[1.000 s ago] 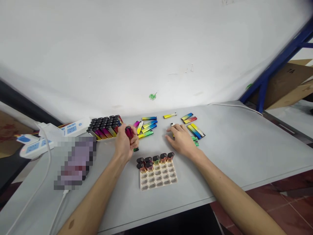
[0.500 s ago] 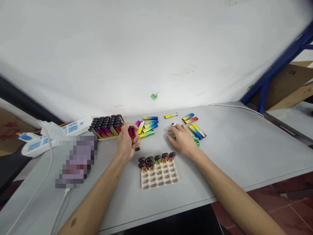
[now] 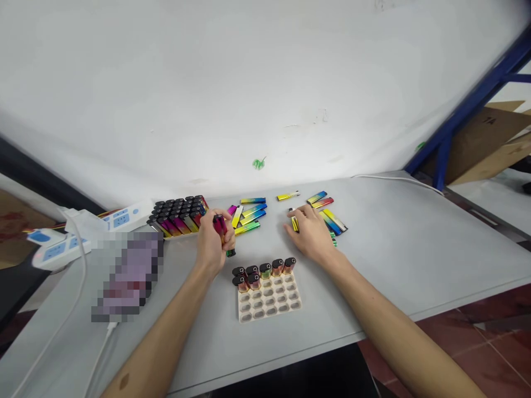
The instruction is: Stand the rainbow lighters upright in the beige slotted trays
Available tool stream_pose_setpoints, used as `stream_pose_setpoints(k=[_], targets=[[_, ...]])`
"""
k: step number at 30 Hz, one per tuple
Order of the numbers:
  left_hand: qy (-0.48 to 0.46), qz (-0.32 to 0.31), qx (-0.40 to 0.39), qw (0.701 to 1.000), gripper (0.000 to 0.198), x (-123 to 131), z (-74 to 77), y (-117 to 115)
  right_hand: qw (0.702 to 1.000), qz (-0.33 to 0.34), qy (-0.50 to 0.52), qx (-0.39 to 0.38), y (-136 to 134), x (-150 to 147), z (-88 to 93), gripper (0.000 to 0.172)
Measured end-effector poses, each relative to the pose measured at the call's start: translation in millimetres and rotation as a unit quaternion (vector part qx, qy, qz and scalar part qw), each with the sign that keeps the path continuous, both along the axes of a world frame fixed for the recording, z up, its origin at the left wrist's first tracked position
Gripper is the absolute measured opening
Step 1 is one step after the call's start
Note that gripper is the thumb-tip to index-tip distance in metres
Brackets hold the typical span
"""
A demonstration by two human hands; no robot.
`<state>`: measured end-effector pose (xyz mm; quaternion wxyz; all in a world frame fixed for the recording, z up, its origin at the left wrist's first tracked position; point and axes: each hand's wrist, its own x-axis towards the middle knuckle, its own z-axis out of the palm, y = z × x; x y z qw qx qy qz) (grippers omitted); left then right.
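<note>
My left hand (image 3: 213, 240) is closed around lighters, one pink-red (image 3: 220, 225) at the top of the grip; a dark, green-tinged end (image 3: 230, 252) pokes out below. My right hand (image 3: 311, 232) is low over the table, its thumb and fingers around a yellow lighter (image 3: 295, 223) that they partly cover. In front of both hands lies a pale tray (image 3: 269, 317) with rows of oval holes. Several lighters with black tops (image 3: 265, 270) stand upright in its far rows. Green lighters (image 3: 333, 239) are partly hidden behind my right hand.
Loose shiny lighters (image 3: 253, 211) lie between the hands, with more (image 3: 333, 222) on the right. A full block of upright lighters (image 3: 178, 215) stands at the left, beside a power strip (image 3: 120, 219). A blurred-out object (image 3: 133, 271) with a cable lies near left. The wall (image 3: 257, 83) closes the back.
My right fingers have closed in around the yellow lighter, which shows at a slightly different angle. My left hand keeps its grip. The whole view has shifted slightly.
</note>
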<state>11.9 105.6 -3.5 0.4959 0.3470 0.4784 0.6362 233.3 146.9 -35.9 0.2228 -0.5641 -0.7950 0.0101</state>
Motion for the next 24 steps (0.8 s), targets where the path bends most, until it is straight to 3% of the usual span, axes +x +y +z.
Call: stream_pose_setpoints(k=[2, 4, 8, 10, 13, 15, 19, 24], targets=[[0.019, -0.005, 0.035, 0.999, 0.035, 1, -0.1, -1, 0.999, -0.044, -0.012, 0.003, 0, 1, 0.1, 0.043], [0.045, -0.005, 0.072, 0.996, 0.027, 2, 2.0, -2, 0.997, -0.066, -0.029, -0.015, 1, 3, 0.2, 0.049], [0.191, 0.006, 0.101, 0.976, 0.008, 4, 17.9, -11, 0.997, -0.046, -0.045, -0.043, 2, 4, 0.9, 0.033], [0.317, 0.016, 0.118, 0.941, 0.012, 6, 32.1, -22, 0.998, -0.042, -0.024, -0.036, 2, 4, 2.2, 0.029], [0.493, 0.045, 0.186, 0.849, 0.013, 11, 55.9, -46, 0.997, -0.037, 0.07, -0.024, 4, 4, 6.1, 0.023], [0.556, 0.047, 0.23, 0.797, 0.014, 18, 68.7, -64, 0.984, -0.017, 0.177, -0.027, 5, 6, 9.6, 0.021], [0.615, -0.003, 0.291, 0.733, 0.021, 32, 77.4, -91, 0.908, 0.04, 0.4, -0.117, 6, 8, 14.3, 0.031], [0.68, -0.017, 0.301, 0.669, 0.02, 41, 62.3, -103, 0.744, 0.097, 0.609, -0.258, 3, 3, 15.3, 0.04]])
